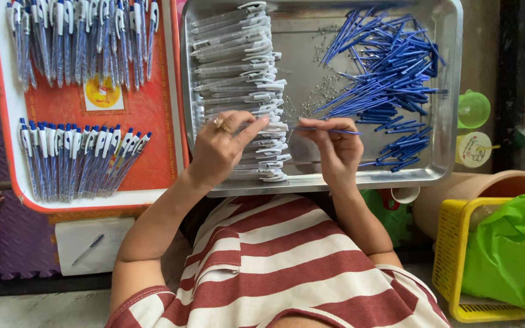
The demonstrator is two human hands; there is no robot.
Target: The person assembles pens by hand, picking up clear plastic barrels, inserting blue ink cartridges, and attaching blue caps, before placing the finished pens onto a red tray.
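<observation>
So both hands are up over the near edge of the metal tray (pixel 451 91); the right hand (pixel 335 149) has its thumb and fingertips pressed together on a thin blue refill (pixel 329 129), pinching it near one end so the rest of it sticks out sideways toward the tray's right side, just past the fingers; the left hand (pixel 220 149) has a ring on it and its fingers curl in over the row of clear pen barrels (pixel 238 79), with the index finger stretched out toward the right hand; honestly I can't tell if that left hand is actually holding a barrel or only resting on the stack, the fingers cover too much.

The barrels are stacked in a column along the tray's left edge, from the far corner down to the near edge; the loose pile of blue refills (pixel 390 67) fills the far right part of the tray, well apart from the pinched one; small metal springs (pixel 320 91) are scattered in the middle between them.

Left of the tray sits an orange tray (pixel 153 103) with two rows of finished pens (pixel 80 161); a yellow basket (pixel 457 255) with a green bag (pixel 511 249) is off to the right.
</observation>
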